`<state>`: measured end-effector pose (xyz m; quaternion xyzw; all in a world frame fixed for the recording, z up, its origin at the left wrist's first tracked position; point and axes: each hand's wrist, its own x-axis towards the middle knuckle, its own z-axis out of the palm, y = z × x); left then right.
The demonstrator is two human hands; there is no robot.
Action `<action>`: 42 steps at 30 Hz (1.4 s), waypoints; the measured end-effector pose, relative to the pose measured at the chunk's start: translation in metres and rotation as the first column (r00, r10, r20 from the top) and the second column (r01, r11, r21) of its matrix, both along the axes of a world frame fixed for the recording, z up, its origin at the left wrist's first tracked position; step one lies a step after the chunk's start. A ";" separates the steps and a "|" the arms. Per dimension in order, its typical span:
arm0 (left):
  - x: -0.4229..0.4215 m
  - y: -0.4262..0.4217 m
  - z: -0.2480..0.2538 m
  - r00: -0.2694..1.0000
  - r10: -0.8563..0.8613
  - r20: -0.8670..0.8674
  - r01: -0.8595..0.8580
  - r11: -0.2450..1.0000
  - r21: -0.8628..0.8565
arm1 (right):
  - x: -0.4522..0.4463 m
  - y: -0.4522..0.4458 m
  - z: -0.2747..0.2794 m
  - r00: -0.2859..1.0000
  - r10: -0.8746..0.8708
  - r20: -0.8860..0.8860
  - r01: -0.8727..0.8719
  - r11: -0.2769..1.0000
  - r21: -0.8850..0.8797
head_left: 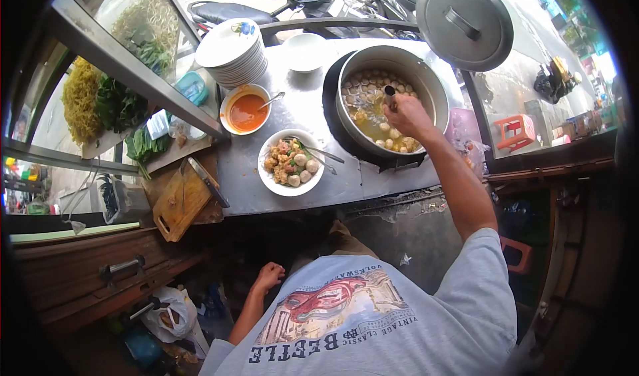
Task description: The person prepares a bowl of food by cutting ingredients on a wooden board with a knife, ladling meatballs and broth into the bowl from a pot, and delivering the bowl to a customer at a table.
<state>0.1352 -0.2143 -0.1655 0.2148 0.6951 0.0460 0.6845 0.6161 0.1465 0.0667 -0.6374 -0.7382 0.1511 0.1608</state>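
My right hand (407, 115) is closed around the upright handle of a ladle (390, 92) over a large metal pot (436, 86). The ladle's lower end is hidden by the hand and broth. Many round meatballs (365, 86) float in the pot's yellowish broth. Left of the pot stands a white bowl (283, 191) with meatballs, crumbly brown pieces, greens and noodles; a fork and spoon (318, 152) rest in it. Down by my side hangs my left hand (269, 276), fingers loosely bent, holding nothing.
A bowl of red sauce (246, 113) with a spoon stands beside stacked plates (233, 53) and a small white bowl (304, 50). A knife (205, 180) lies by the wooden cutting board (178, 203). The pot's lid (459, 33) is propped behind. Noodles (86, 103) and greens are left.
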 end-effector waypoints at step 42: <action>-0.043 -0.018 -0.070 0.993 0.080 -0.090 -0.085 0.995 -0.058 | 0.050 -0.078 0.126 0.779 -0.284 -0.560 0.343 0.939 0.002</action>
